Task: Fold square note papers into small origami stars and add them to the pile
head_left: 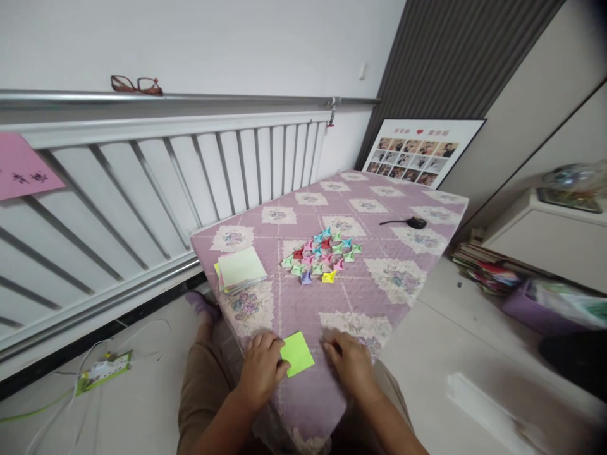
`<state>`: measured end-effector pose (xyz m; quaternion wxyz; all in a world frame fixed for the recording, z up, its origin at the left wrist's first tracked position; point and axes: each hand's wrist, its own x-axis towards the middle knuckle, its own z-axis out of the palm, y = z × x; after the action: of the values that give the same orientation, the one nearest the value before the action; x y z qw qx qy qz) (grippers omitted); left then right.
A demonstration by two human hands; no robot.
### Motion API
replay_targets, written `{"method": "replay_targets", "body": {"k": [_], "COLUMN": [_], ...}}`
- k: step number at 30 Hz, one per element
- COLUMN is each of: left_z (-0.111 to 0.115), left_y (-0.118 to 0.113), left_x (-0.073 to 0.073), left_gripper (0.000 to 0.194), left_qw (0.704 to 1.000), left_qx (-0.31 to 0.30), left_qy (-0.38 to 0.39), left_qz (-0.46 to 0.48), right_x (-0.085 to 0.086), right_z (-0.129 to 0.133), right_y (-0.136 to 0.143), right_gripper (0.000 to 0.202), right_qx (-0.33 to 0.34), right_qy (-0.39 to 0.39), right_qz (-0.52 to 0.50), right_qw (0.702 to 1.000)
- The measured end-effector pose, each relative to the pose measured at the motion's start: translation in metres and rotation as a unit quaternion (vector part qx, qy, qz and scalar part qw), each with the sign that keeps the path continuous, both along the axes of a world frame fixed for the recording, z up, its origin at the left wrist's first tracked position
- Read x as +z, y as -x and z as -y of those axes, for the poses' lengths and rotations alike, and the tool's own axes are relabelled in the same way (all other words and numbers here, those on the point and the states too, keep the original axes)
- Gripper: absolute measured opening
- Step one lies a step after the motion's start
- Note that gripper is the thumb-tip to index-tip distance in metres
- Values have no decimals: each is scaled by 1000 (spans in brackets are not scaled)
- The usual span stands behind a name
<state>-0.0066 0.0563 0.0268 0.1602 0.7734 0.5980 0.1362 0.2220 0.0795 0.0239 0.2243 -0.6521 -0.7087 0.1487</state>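
A bright green square of paper [298, 354] lies flat near the front corner of the cloth-covered table [303, 303]. My left hand [262, 366] is at its left edge, thumb and fingers apart, touching the paper. To the right of the paper, my right hand [349, 363] rests on the cloth with its fingers curled; whether anything is between them is hidden. Farther back stand several small folded paper pieces [317, 251] in pink, green, blue, red, purple and yellow. A stack of pale square paper sheets [243, 268] lies at the left edge of the table.
A black object with a thin cord or handle [416, 222] lies at the table's right side. A white radiator [227, 164] runs along the wall at the left, with glasses [137, 84] above it. A photo board [412, 151] leans behind the table; cables and a power strip [107, 371] lie on the floor.
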Motion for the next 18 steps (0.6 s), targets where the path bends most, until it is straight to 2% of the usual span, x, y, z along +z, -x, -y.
{"method": "replay_targets", "body": {"k": [4, 7, 11, 18], "left_z": [10, 16, 14, -16], "left_y": [-17, -27, -27, -18], "left_x": [0, 0, 3, 17], "left_gripper": [28, 29, 29, 23], "left_qw": [998, 995, 995, 995], "left_qx": [64, 95, 92, 75], "left_qy": [-25, -33, -26, 65], "left_qz": [-2, -2, -14, -31], "right_x": [5, 7, 6, 0], "right_z": [-5, -4, -2, -3], "right_y": [16, 32, 40, 34], "right_gripper": [25, 41, 34, 23], "right_qx": [26, 51, 62, 76], "right_qy": [0, 9, 8, -4], "right_qz": [-24, 8, 36, 22], "right_qw": [999, 999, 997, 997]}}
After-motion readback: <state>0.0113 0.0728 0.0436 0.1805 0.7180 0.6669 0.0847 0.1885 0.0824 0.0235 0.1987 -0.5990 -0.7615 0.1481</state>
